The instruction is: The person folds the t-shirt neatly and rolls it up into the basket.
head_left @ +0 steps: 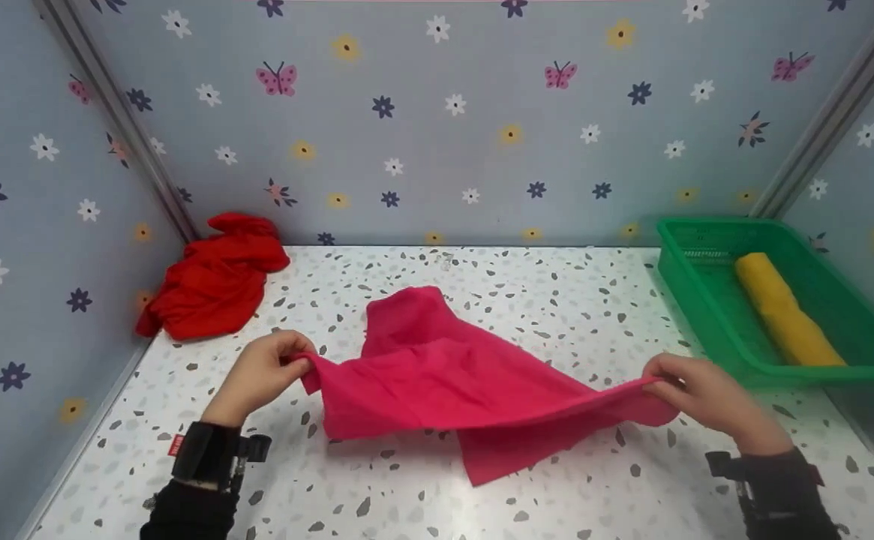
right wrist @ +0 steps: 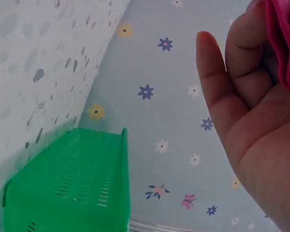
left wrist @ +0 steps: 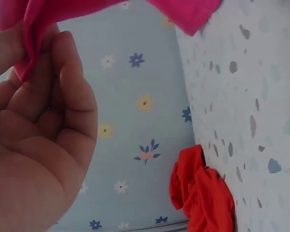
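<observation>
A pink cloth (head_left: pixel 437 382) hangs stretched between both hands, its near edge lifted off the speckled table and its far part lying on it. My left hand (head_left: pixel 268 371) pinches one corner between thumb and fingers; the left wrist view shows that corner of the pink cloth (left wrist: pixel 34 43) folded in the grip. At the other end, my right hand (head_left: pixel 707 397) pinches the cloth's edge. The right wrist view has a fold of pink cloth (right wrist: pixel 283 46) in the right fingers, with the little finger held out straight.
A crumpled red cloth (head_left: pixel 215 281) lies at the back left against the wall. On the right stands a green basket (head_left: pixel 688 300) with a rolled yellow cloth (head_left: pixel 785 311) in it. Flower-patterned walls (head_left: pixel 452 150) enclose the speckled table (head_left: pixel 557 495) at the back and sides.
</observation>
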`<state>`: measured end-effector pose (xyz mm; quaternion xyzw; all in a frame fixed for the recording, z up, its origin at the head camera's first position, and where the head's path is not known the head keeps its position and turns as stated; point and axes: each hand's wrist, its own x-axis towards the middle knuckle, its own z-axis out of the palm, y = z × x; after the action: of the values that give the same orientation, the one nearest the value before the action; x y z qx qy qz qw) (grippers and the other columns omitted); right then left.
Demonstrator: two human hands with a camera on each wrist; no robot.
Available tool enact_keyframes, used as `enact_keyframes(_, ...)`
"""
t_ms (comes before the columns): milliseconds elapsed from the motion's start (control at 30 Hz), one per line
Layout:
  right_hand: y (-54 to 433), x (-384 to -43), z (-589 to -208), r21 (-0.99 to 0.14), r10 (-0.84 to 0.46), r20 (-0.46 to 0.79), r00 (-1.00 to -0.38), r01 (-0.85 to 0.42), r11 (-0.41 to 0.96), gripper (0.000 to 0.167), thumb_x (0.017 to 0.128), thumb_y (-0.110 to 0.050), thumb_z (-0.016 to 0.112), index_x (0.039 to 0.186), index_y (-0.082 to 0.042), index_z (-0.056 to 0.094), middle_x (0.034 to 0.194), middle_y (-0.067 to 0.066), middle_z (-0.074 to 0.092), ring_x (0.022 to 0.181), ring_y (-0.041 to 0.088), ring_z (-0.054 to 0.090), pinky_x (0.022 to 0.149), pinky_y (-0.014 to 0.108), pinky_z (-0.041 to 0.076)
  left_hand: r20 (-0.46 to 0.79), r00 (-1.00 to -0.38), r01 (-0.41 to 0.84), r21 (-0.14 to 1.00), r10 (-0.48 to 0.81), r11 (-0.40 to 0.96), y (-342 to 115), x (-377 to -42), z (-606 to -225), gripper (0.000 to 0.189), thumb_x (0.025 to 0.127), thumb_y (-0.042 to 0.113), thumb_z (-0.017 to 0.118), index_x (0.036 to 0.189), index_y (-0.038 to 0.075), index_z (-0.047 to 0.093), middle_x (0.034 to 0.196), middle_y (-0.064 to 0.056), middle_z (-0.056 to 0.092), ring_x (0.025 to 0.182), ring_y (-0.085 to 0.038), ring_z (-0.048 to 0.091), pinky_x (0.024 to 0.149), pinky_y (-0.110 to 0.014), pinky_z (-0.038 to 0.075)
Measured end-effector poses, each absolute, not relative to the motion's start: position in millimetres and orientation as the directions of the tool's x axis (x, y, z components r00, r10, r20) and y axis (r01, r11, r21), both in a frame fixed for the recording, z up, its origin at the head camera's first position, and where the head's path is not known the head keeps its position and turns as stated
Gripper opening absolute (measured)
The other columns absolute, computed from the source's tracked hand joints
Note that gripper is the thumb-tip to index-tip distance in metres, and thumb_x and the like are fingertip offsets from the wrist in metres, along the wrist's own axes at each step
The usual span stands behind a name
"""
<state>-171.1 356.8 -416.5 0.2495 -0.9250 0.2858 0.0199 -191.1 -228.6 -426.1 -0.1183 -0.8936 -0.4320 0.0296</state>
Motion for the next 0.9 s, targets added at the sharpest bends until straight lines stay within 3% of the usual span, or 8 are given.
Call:
enact_keyframes(167, 347, -179, -433, -0.478, -0.475, 0.054, -0.879, -0.440, 0.760, 0.010, 0.090, -0.012, 0.071, 0.089, -0.015, 0.062, 0.075, -0.012, 0.056, 0.069, 0.008, 0.051, 0.064, 0.028, 0.048, 0.076, -0.965, 0.231, 0.704, 0.252, 0.671, -203, -205, -452, 0.012, 0.084, -0.003, 0.062, 0.084, 0.009, 0.065, 0.074, 0.002, 0.064, 0.070, -0.016, 0.057, 0.066, -0.035, 0.046)
enact_keyframes(367, 343, -178, -453, -0.453, -0.503, 0.057, -0.862, -0.471, 0.757, 0.014, 0.087, -0.009, 0.072, 0.084, -0.017, 0.062, 0.076, -0.012, 0.053, 0.070, 0.008, 0.049, 0.065, 0.029, 0.047, 0.057, -0.966, 0.228, 0.651, 0.254, 0.724, -189, -211, -471, 0.010, 0.082, -0.002, 0.068, 0.084, 0.008, 0.066, 0.074, 0.001, 0.059, 0.070, -0.016, 0.053, 0.066, -0.034, 0.046)
enact_keyframes(533, 334, -178, -467, -0.377, -0.486, 0.086, -0.870, -0.480, 0.792, 0.014, 0.084, -0.009, 0.076, 0.084, -0.016, 0.064, 0.086, -0.006, 0.054, 0.080, 0.013, 0.051, 0.072, 0.035, 0.049, 0.079, -0.968, 0.239, 0.588, 0.239, 0.773, -183, -213, -482, 0.016, 0.080, -0.002, 0.069, 0.095, 0.005, 0.069, 0.082, -0.003, 0.064, 0.078, -0.020, 0.058, 0.074, -0.039, 0.049)
enact_keyframes(767, 315, -184, -483, -0.367, -0.435, 0.041, -0.900, -0.418, 0.831, 0.015, 0.083, -0.010, 0.075, 0.081, -0.019, 0.063, 0.090, -0.003, 0.052, 0.082, 0.015, 0.052, 0.075, 0.037, 0.050, 0.077, -0.953, 0.291, 0.502, 0.293, 0.814, -165, -222, -488, 0.040, 0.083, -0.002, 0.070, 0.123, 0.002, 0.066, 0.113, -0.011, 0.069, 0.105, -0.030, 0.064, 0.093, -0.045, 0.049)
enact_keyframes(900, 308, -187, -484, -0.377, -0.411, 0.001, -0.911, -0.381, 0.844, 0.014, 0.083, -0.010, 0.075, 0.081, -0.018, 0.065, 0.088, -0.003, 0.051, 0.079, 0.014, 0.051, 0.074, 0.037, 0.050, 0.011, -0.953, 0.273, 0.460, 0.302, 0.845, -158, -227, -487, 0.033, 0.085, 0.001, 0.068, 0.118, 0.006, 0.068, 0.110, -0.009, 0.070, 0.108, -0.030, 0.063, 0.095, -0.045, 0.048)
